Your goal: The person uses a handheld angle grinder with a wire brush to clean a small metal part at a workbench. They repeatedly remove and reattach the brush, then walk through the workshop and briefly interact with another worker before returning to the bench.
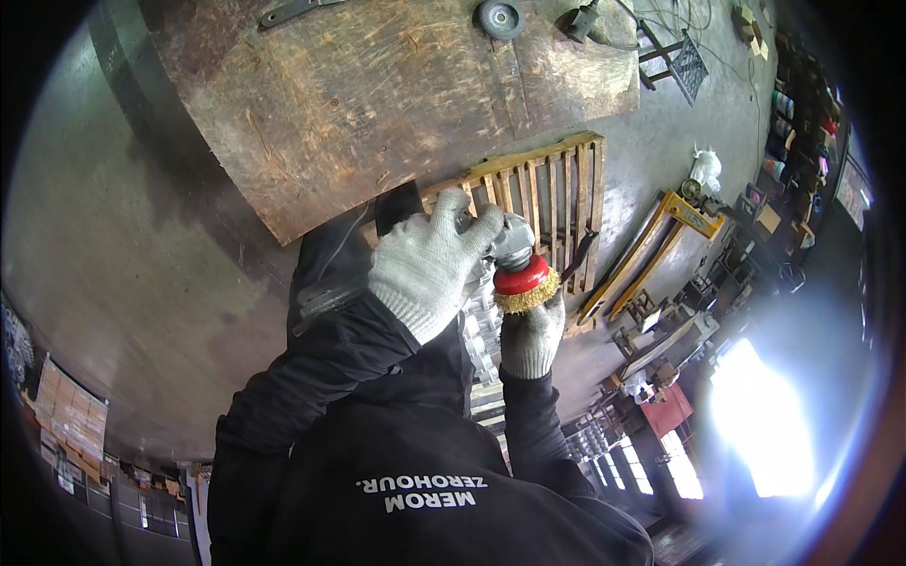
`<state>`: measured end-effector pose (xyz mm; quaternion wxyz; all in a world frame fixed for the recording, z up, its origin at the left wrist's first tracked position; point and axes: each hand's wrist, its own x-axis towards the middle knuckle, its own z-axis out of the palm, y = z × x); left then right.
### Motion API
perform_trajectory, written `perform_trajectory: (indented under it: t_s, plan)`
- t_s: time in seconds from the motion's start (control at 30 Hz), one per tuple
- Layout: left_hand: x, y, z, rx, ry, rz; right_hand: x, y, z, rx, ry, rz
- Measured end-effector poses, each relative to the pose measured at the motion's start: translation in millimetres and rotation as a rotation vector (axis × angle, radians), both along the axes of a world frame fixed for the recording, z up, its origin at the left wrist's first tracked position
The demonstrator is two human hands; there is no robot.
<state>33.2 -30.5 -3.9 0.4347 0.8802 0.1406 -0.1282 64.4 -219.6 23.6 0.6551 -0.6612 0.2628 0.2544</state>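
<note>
Head view. Left hand (429,264), in a grey knit glove, closed around the body of a grinder (505,247) held out in front of the chest. Right hand (531,337), also gloved, reaches up from below, fingers pinching the brass wire cup brush (524,283) (red hub) fitted on the grinder's head. Behind the hands: a wooden pallet (552,193) on the concrete floor (123,236). Further off, a worn wooden table (377,104) carrying a disc (499,17). Dark sleeves in the foreground.

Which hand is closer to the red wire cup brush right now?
Right. The right hand touches the red wire cup brush from below; the left hand grips the angle grinder body, just left of it.
</note>
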Motion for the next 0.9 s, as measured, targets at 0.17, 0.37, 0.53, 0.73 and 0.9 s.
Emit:
perform_trajectory:
  t_s: [0.17, 0.37, 0.53, 0.73, 0.9]
  plan:
    - [1, -3, 1, 0.03, 0.043, 0.006, -4, -3, -3, 0.013, -0.029, -0.001]
    - [2, -5, 1, 0.026, 0.066, -0.008, -2, -12, -4, 0.073, 0.064, 0.01]
    - [4, -4, -1, -0.003, 0.048, 0.023, -6, -19, -8, 0.092, 0.171, -0.111]
    - [7, 2, -1, -0.073, 0.062, 0.068, -1, -12, -10, 0.064, 0.203, -0.13]
    - [3, 7, -18, -0.257, 0.203, 0.187, 16, 6, 3, -0.109, 0.09, -0.031]
